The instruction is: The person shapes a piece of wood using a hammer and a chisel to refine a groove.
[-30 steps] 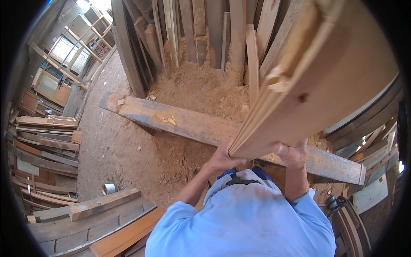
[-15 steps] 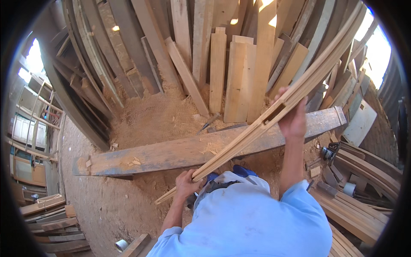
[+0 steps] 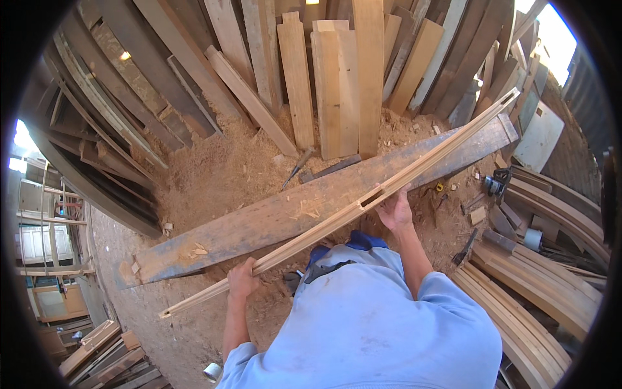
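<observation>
A long, narrow wooden rail [image 3: 310, 234] with grooves along it lies across both my hands, slanting from lower left to upper right. It has a slot cut through near its middle and more openings at its two ends. My left hand [image 3: 243, 279] is closed round the rail toward its lower end. Under the middle slot, my right hand [image 3: 397, 211] grips the rail from the near side; some of its fingers are hidden behind the wood. Below the rail, a worn wide plank [image 3: 240, 236] with wood chips on it lies slantwise. A chisel [image 3: 298, 168] rests in the sawdust beyond it.
Many boards [image 3: 338, 87] lean upright along the far side above heaped sawdust [image 3: 220, 175]. At right are stacked timber [image 3: 518, 305], a power tool [image 3: 498, 182] and a small wood block [image 3: 477, 215]. More timber [image 3: 107, 353] is piled at lower left.
The rail has swung down from a steep tilt to a flatter slant, and its far end now shows. My right hand has come lower and nearer; my left hand has moved left.
</observation>
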